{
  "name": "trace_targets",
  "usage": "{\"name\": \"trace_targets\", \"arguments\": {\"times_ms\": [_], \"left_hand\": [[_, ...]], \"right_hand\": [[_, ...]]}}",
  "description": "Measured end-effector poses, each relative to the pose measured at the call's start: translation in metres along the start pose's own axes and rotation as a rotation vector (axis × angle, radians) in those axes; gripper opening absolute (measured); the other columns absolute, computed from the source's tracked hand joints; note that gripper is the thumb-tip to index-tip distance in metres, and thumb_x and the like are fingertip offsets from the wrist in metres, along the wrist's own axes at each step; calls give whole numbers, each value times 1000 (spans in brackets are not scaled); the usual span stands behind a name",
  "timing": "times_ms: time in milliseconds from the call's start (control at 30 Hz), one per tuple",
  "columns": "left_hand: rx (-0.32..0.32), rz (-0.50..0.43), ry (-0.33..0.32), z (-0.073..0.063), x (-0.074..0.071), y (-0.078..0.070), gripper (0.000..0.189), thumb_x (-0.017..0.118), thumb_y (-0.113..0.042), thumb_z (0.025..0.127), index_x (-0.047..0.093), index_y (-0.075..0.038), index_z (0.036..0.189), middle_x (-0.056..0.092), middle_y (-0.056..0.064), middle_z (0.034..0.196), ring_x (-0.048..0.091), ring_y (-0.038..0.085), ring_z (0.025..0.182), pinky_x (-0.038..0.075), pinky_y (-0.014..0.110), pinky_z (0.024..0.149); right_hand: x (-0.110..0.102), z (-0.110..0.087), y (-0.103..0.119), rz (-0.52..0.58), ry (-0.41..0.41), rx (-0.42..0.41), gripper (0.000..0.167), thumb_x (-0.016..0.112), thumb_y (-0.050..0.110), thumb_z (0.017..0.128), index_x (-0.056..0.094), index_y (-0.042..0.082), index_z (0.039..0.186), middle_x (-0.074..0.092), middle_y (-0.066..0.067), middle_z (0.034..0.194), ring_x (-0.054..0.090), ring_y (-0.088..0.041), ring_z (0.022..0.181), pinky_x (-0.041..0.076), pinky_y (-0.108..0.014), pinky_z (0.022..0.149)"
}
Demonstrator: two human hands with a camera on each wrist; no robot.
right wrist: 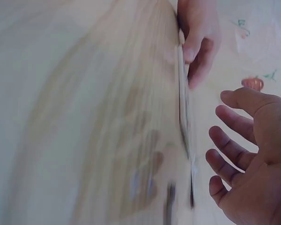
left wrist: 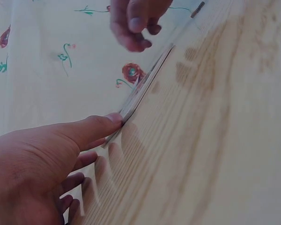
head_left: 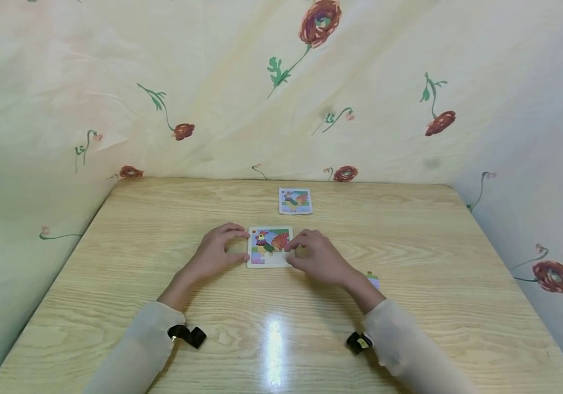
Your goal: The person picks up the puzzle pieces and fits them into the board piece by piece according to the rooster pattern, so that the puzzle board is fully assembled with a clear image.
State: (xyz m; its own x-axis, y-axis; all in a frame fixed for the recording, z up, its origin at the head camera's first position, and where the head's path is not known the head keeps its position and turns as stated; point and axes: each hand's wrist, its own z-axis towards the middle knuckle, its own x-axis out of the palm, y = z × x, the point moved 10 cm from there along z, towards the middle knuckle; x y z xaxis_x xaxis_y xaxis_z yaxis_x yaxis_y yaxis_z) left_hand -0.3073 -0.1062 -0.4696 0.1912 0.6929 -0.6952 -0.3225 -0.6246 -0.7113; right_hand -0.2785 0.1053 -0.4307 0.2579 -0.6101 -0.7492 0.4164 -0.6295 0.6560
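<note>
A small jigsaw puzzle (head_left: pixel 269 247) with a rooster picture lies flat on the table in the head view. Its lower right part shows a pale bare patch. My left hand (head_left: pixel 216 250) touches the puzzle's left edge with thumb and fingertips; in the left wrist view the thumb (left wrist: pixel 110 119) rests at that edge. Above the puzzle's right side is my right hand (head_left: pixel 318 256), its fingers loosely bent. The right wrist view shows this hand (right wrist: pixel 257 150) apart from the board, with nothing between its spread fingers. Beside the right forearm lies a puzzle piece (head_left: pixel 373 280), partly hidden.
A square picture card (head_left: pixel 295 201) with a similar rooster lies behind the puzzle. The wooden table (head_left: pixel 153 219) meets a flower-patterned cloth (head_left: pixel 232 109) at the back and sides. Both wrists carry black straps, and light glares on the table's front.
</note>
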Motion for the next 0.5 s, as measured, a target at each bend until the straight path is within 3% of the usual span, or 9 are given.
{"name": "trace_targets", "arguments": {"times_ms": [233, 500], "left_hand": [[0, 0, 6, -2, 0, 0, 49, 84, -31, 86, 71, -18, 131, 58, 4, 146, 45, 33, 146, 32, 60, 122], [12, -6, 2, -2, 1, 0, 49, 85, -30, 85, 71, -17, 130, 59, 4, 145, 47, 32, 144, 33, 59, 121]], "right_hand": [[-22, -38, -38, 33, 37, 72, 18, 76, 19, 94, 76, 16, 112, 70, 1, 112, 60, -20, 108, 51, -42, 94], [-43, -73, -61, 32, 56, 119, 19, 78, 21, 93, 75, 20, 111, 69, 5, 114, 59, -20, 111, 50, -46, 98]]}}
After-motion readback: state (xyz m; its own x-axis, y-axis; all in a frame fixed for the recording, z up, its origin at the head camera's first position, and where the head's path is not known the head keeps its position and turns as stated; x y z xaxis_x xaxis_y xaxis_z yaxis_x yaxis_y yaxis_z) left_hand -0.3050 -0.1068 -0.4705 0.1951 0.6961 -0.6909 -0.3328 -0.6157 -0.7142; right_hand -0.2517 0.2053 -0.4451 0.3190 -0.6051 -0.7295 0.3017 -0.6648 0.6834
